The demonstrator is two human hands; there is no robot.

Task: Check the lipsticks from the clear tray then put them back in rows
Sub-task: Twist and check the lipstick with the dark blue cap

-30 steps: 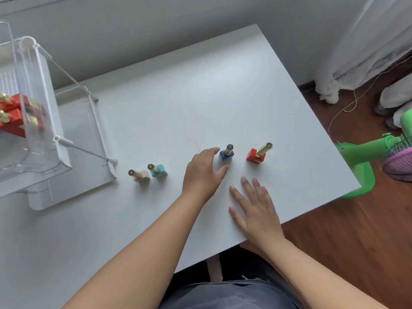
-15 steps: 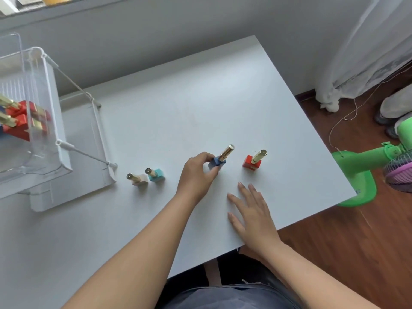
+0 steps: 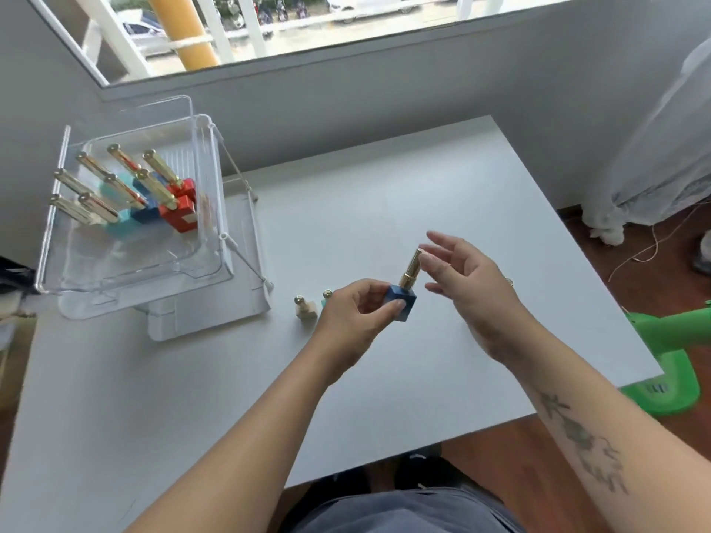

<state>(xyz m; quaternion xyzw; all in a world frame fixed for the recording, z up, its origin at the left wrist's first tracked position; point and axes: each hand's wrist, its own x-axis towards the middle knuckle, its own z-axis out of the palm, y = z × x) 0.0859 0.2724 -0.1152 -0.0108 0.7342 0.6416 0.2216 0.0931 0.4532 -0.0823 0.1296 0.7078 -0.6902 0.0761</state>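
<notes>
The left hand (image 3: 354, 317) has its fingers curled round the square base of the blue lipstick (image 3: 404, 296), holding it above the bench (image 3: 384, 186). The right hand (image 3: 465, 286) is loose, its fingers wide, 1 fingertip at the gold cap. Just left of the left fingers stand a beige lipstick (image 3: 304, 308) and a teal lipstick (image 3: 327, 296). Farther left is the clear tray (image 3: 215, 194), with more lipsticks in rows.

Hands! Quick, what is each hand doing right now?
Left hand: holds the blue lipstick by its base.
Right hand: open, holds nothing; fingers by the gold cap, touching or not cannot be told.
</notes>
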